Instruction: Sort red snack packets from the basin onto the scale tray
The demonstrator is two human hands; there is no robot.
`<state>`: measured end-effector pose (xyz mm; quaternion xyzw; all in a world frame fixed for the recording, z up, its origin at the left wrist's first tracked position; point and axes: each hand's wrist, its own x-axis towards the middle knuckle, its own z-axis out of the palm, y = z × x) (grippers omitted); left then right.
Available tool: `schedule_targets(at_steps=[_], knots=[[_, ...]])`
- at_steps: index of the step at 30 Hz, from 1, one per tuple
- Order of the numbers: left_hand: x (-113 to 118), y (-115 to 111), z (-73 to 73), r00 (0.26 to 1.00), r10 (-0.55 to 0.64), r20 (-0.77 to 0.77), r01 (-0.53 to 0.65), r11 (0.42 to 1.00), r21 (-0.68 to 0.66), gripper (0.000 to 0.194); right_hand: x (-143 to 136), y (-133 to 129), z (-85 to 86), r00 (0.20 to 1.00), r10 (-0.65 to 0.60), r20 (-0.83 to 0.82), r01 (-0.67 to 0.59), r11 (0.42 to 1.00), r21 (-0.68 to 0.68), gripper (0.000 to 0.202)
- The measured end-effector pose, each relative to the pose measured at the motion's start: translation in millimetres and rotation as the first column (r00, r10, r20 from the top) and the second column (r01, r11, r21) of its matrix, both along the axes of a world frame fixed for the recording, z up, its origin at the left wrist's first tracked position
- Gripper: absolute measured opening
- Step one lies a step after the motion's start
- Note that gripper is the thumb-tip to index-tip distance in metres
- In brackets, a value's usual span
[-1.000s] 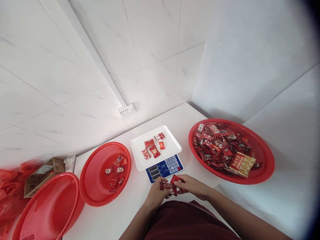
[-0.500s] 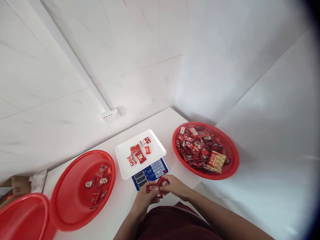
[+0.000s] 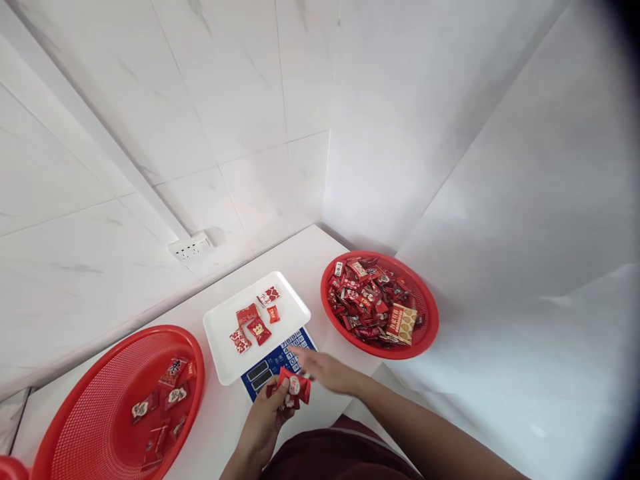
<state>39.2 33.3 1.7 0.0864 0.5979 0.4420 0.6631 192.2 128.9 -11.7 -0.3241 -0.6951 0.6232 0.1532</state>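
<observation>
My left hand (image 3: 263, 419) is closed around red-wrapped candies (image 3: 295, 385), in front of the scale's blue panel (image 3: 270, 365). Just right of them is my right hand (image 3: 325, 370), slightly blurred, with its fingers stretched out over the keypad side and nothing visible in them. Whether it touches the panel I cannot tell. On the scale's white tray (image 3: 223, 363) lie several small red and white packets (image 3: 259, 330). To the right, a red basket (image 3: 430, 333) holds a heap of red-wrapped candies (image 3: 367, 293) and one larger yellow and red packet (image 3: 401, 323).
Another red basket (image 3: 65, 420), at the left, has several wrapped candies (image 3: 173, 397) inside. The rim of a further red container (image 3: 13, 469) shows at the lower left corner. A tiled wall with a white socket (image 3: 191, 247) runs behind the white table (image 3: 303, 243).
My right hand has come off the candies, its fingers now extended. My left hand keeps hold of them. The view has turned, so everything sits further left in the picture.
</observation>
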Motion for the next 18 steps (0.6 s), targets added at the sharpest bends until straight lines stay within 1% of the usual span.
schedule_targets(at_steps=[1, 2, 3, 4, 5, 6, 7, 9, 11, 13, 15, 18], knots=[[-1.9, -0.5, 1.1, 0.999, 0.035, 0.027, -0.035, 0.999, -0.013, 0.034, 11.5, 14.6, -2.2, 0.991, -0.127, 0.049, 0.124, 0.991, 0.049, 0.049], [-4.0, -1.3, 2.2, 0.996, 0.069, 0.052, -0.067, 0.997, -0.026, 0.032, 25.2, 30.8, -5.3, 0.941, -0.309, 0.137, 0.289, 0.946, 0.149, 0.046], [-6.2, -2.3, 3.3, 0.993, 0.096, 0.073, -0.093, 0.995, -0.039, 0.031, 40.6, 47.2, -9.4, 0.845, -0.489, 0.218, 0.422, 0.859, 0.289, 0.042], [-8.2, -3.4, 4.2, 0.989, 0.118, 0.09, -0.114, 0.992, -0.052, 0.029, 56.4, 62.6, -14.2, 0.75, -0.593, 0.291, 0.453, 0.783, 0.426, 0.04], [-10.0, -4.5, 4.9, 0.986, 0.135, 0.101, -0.129, 0.989, -0.066, 0.027, 71.5, 75.7, -19.7, 0.674, -0.639, 0.372, 0.411, 0.742, 0.53, 0.04], [-11.3, -5.4, 5.3, 0.983, 0.147, 0.107, -0.139, 0.987, -0.08, 0.026, 84.9, 85.8, -25.7, 0.602, -0.671, 0.433, 0.358, 0.712, 0.605, 0.041], [-12.1, -6.1, 5.4, 0.981, 0.158, 0.11, -0.148, 0.985, -0.091, 0.025, 95.5, 92.4, -31.7, 0.56, -0.675, 0.48, 0.294, 0.703, 0.647, 0.043], [-12.4, -6.7, 5.3, 0.978, 0.178, 0.107, -0.166, 0.98, -0.11, 0.023, 107.3, 96.3, -43.1, 0.531, -0.639, 0.556, 0.18, 0.727, 0.663, 0.04], [-11.5, -6.6, 5.4, 0.975, 0.198, 0.099, -0.185, 0.975, -0.126, 0.022, 108.4, 92.4, -52.0, 0.531, -0.59, 0.608, 0.125, 0.765, 0.632, 0.029], [-10.5, -6.5, 6.4, 0.973, 0.214, 0.091, -0.199, 0.969, -0.145, 0.022, 104.7, 87.5, -57.2, 0.529, -0.562, 0.636, 0.121, 0.791, 0.599, 0.02], [-9.8, -7.1, 8.4, 0.972, 0.221, 0.085, -0.206, 0.967, -0.151, 0.02, 101.6, 85.7, -58.8, 0.522, -0.562, 0.642, 0.138, 0.799, 0.586, 0.024], [-9.8, -8.5, 12.0, 0.966, 0.234, 0.112, -0.221, 0.968, -0.121, 0.014, 100.7, 88.6, -56.0, 0.513, -0.604, 0.61, 0.179, 0.77, 0.612, 0.03]])
